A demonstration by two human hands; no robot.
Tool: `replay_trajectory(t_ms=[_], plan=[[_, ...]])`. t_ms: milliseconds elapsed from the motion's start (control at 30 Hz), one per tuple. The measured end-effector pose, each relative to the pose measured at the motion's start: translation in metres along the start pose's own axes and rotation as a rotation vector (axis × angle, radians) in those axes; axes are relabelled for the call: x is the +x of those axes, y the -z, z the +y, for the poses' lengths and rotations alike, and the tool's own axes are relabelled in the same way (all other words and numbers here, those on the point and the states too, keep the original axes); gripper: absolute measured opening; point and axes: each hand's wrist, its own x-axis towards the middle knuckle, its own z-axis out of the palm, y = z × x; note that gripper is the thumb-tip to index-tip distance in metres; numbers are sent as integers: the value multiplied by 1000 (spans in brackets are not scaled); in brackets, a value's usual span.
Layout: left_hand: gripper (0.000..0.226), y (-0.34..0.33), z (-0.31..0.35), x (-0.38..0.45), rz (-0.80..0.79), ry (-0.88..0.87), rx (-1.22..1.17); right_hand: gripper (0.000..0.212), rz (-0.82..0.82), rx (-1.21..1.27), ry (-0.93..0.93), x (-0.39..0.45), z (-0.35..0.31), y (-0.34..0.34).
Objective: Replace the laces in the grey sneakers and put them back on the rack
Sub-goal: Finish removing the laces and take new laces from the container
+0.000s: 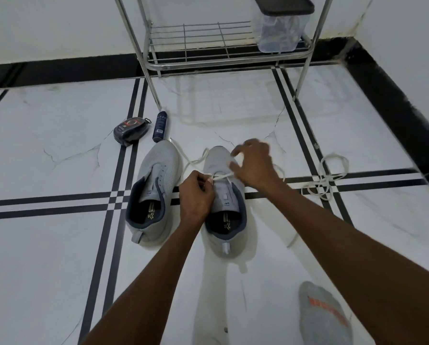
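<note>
Left hand (196, 192) is what I'm watching first: it's pinching a white lace (220, 176) between thumb and finger, right over the eyelets of the right-side grey sneaker (224, 195). I'm seeing my right hand (252, 165) hovering above that shoe's toe with fingers loosely curled (motion blur is hiding whether it's actually gripping the lace, so I cannot tell). One end of the lace is trailing off over the tiled floor (59, 245) between the two shoes. I'm noting the other grey sneaker (156, 190) sitting just beside it, unlaced, heel toward me. A second white lace (329, 176) is lying in loops well to the right. Beyond the shoes, a metal rack (208, 56) is standing against the wall, with a dark spray can (160, 127) and a shoe-polish sponge (131, 130) lying near its leg
</note>
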Motion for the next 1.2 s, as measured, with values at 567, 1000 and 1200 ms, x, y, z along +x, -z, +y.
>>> replay_trajectory(t_ms=[567,1000,1200], plan=[[16,7,0,-1,-29,10,-6,68,-332,68,-251,-12,-4,10],[21,-11,22,-4,-186,-364,692,21,-327,-8,-210,-22,-11,-22],[8,-12,23,15,-269,-355,594,26,-315,4,-214,-24,-8,-20]])
